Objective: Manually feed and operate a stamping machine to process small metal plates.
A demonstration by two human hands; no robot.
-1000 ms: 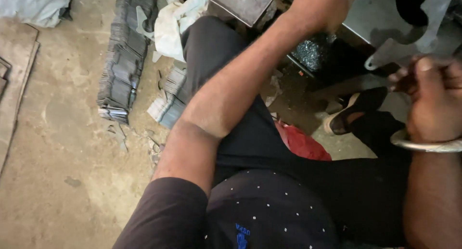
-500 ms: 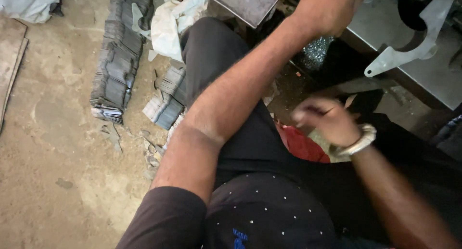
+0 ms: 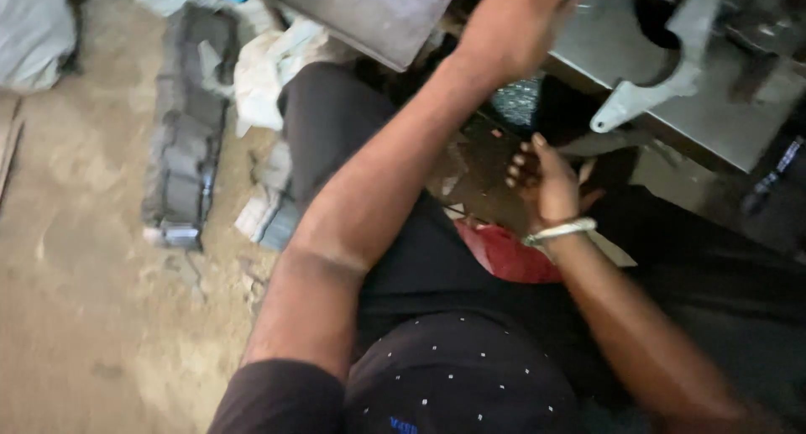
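Fingers (image 3: pixel 519 159) of the right hand (image 3: pixel 550 182) are loosely curled, narrow, with nothing visible between them; they point into the dark gap under the grey metal tabletop (image 3: pixel 730 119). Left hand (image 3: pixel 512 31) is stretched up to the near edge of that tabletop, blurred, and its fingers are hidden past the edge, so I cannot tell whether they grip. Largest in view: the dusty concrete floor (image 3: pixel 84 316), then the tabletop at upper right, then a dark flat slab (image 3: pixel 369 14) at top centre. A long bundle of dark ribbed material (image 3: pixel 180 149) lies on the floor at left, with crumpled white cloth (image 3: pixel 269 65) just beside it. A pale grey curved bracket (image 3: pixel 663 81) lies on the tabletop, near the left hand but apart from it. Red cloth (image 3: pixel 508 253) sits on the lap, below the right wrist, which carries a white bracelet (image 3: pixel 561 230). Judgement: a reaching step, one hand bracing, one probing below. Any grip down there calls for feel, as the gap is unlit.
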